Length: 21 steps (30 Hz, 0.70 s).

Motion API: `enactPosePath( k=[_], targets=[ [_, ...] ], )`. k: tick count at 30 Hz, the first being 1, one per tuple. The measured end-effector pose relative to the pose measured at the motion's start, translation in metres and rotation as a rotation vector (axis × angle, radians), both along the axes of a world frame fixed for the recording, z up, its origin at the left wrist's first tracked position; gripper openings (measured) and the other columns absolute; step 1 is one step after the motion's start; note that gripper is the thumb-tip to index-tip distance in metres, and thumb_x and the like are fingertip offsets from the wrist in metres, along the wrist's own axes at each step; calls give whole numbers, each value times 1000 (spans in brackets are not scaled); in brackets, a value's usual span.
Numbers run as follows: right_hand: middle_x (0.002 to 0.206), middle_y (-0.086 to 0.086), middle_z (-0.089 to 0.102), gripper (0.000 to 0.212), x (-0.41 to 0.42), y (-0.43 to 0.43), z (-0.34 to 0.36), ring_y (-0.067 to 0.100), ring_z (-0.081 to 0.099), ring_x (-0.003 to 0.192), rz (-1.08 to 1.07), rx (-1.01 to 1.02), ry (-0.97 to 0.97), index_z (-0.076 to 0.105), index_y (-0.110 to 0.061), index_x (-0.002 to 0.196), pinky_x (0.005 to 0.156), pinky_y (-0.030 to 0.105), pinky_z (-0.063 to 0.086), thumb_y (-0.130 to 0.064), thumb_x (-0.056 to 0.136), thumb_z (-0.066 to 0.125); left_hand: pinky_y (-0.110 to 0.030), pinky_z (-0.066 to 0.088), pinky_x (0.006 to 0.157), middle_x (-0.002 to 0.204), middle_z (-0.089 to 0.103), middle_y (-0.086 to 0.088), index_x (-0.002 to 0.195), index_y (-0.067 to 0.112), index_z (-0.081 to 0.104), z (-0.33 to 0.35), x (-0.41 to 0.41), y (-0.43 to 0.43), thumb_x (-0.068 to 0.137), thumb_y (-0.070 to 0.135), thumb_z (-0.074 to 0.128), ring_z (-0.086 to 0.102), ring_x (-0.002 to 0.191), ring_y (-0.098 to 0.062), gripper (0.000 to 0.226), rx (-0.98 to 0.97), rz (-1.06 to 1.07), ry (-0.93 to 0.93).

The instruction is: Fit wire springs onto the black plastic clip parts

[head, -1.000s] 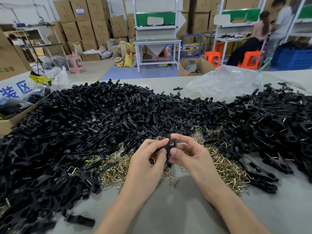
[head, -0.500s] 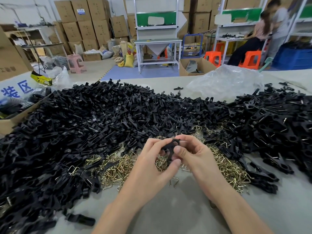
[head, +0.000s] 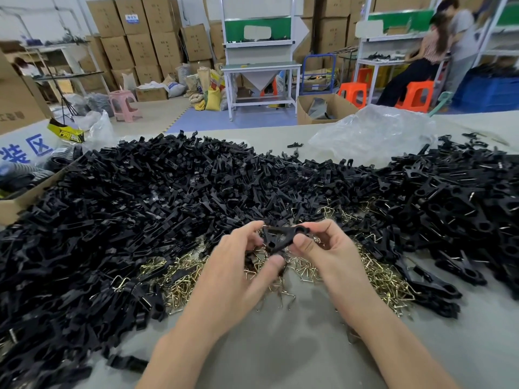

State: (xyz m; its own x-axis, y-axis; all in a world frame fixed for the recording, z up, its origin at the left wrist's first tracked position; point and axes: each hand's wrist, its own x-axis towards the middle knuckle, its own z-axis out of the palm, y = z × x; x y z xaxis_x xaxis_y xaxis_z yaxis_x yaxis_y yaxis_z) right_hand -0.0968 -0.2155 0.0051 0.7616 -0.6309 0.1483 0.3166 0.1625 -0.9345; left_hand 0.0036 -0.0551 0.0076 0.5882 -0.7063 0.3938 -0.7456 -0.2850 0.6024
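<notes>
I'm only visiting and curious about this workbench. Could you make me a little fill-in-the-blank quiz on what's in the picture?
1. The left hand and the right hand together hold one small ____ plastic clip part.
2. The heap of gold-coloured bent wire springs lies on the grey table directly beneath both ____.
3. The crumpled clear plastic bag lies toward the table's far ____ side.
4. The small plastic stool on the floor at far left is ____.
Missing words: black; hands; right; pink.

Grey table [head: 280,357], heaped black clip parts [head: 140,197], brass wire springs [head: 384,279], crumpled plastic bag [head: 373,133]
</notes>
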Motion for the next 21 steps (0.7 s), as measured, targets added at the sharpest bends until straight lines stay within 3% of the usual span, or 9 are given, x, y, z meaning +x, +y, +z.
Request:
enactPosePath(
  k=[4, 7, 12, 16, 21],
  targets=[
    [85, -3, 75, 35, -1, -8, -2, 20, 75, 79, -74, 107, -26, 64, -10, 103, 75, 24, 61, -19, 72, 77, -30, 39, 104, 126, 51, 15, 140, 30, 48, -1, 13, 9, 97, 63, 32, 49, 116, -7, 57, 313, 154, -243],
    [86, -8, 75, 37, 0, -8, -4, 19, 76, 82, -89, 89, -6, 65, -11, 105, 78, 23, 60, -23, 72, 78, -35, 35, 104, 128, 50, 8, 137, 34, 54, -8, 11, 4, 97, 61, 38, 53, 118, -16, 50, 494, 202, -291],
    [84, -10, 71, 36, 1, -7, -6, 19, 76, 82, -99, 73, 7, 66, -13, 101, 81, 25, 61, -27, 71, 78, -35, 40, 93, 117, 55, 12, 115, 37, 66, -10, 5, -1, 97, 50, 50, 55, 108, -16, 27, 403, 133, -279],
    [86, -5, 69, 36, 2, -5, -5, 20, 76, 82, -88, 67, -1, 66, -12, 102, 77, 23, 59, -26, 71, 78, -35, 43, 88, 110, 56, 11, 98, 30, 65, -9, -1, -6, 92, 38, 56, 56, 101, -16, 13, 228, 140, -254],
    [89, -4, 67, 25, 3, -6, -8, 21, 76, 82, -86, 49, 9, 65, -12, 104, 77, 23, 59, -18, 82, 76, -39, 44, 91, 106, 61, 9, 112, 30, 71, -8, -3, -4, 90, 30, 70, 59, 101, -20, 22, 261, 124, -309]
  ],
)
